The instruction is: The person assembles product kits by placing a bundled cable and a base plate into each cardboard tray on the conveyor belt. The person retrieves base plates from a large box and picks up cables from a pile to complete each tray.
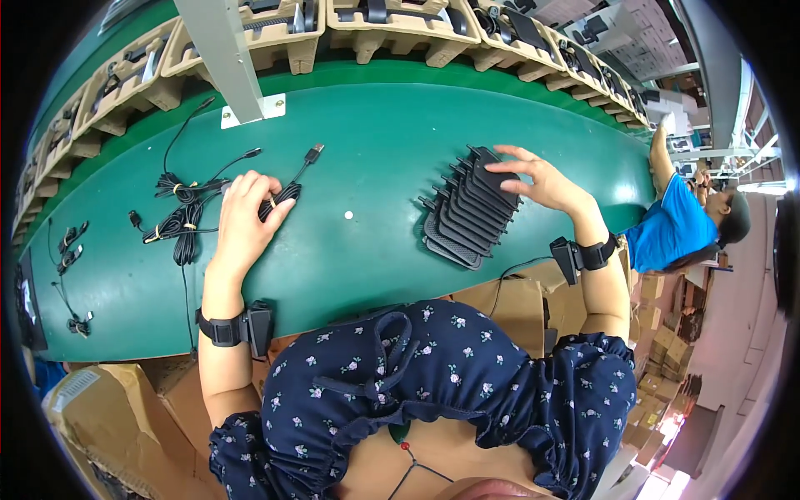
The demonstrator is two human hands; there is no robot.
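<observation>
My left hand (243,218) is closed around a coiled black USB cable (286,197), whose plug end points up and away on the green table. To the left of that hand lie several more bundled black cables (185,218), tied with light bands. My right hand (546,185) rests its spread fingers on the far end of a row of black flat plates (467,218). These plates overlap like fanned cards and have small prongs at their sides. Whether the fingertips pinch the topmost plate is hard to see.
Moulded cardboard trays (400,23) holding black devices line the table's far side. A grey metal post (221,58) stands at far left. Smaller cable bundles (71,250) lie at the left. Cardboard boxes (125,408) sit below the near edge. A person in blue (679,221) is at the right.
</observation>
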